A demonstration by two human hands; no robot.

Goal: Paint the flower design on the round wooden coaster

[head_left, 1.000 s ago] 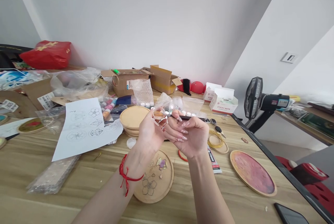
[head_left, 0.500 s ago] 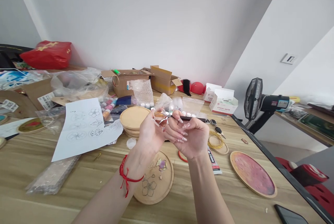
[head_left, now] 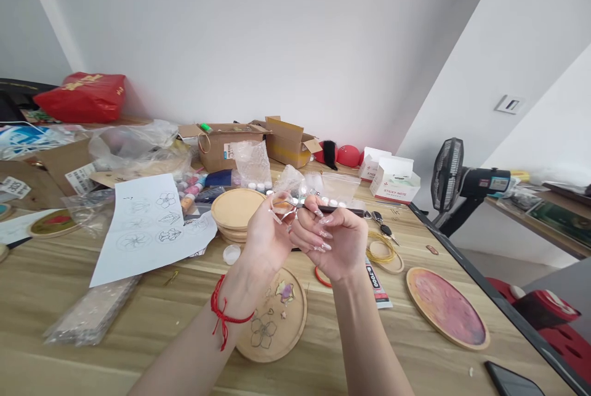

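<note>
My left hand [head_left: 268, 236] is closed around a small clear, cup-like piece [head_left: 282, 202] with an amber tint; its exact kind is hard to make out. Beside it, my right hand [head_left: 335, 239] grips a slim black pen-like tool [head_left: 344, 210], its tip close to the clear piece. Both hands are raised over the table, fingers nearly touching. Below them lies a round wooden plate [head_left: 289, 343] with a pencilled flower outline and a purple-and-gold shape on it.
Left are a sheet of flower drawings [head_left: 133, 205] and stacked wooden discs [head_left: 236, 206]. Right lie a glue packet [head_left: 378, 288], yellow cord [head_left: 381, 249], a pink painted plate [head_left: 446, 307] and a phone [head_left: 512, 379]. Behind stand cardboard boxes [head_left: 231, 146] and a black fan [head_left: 449, 174].
Both hands keep nearly the same pose and grip. The view has shifted very slightly; nothing on the table has visibly moved.
</note>
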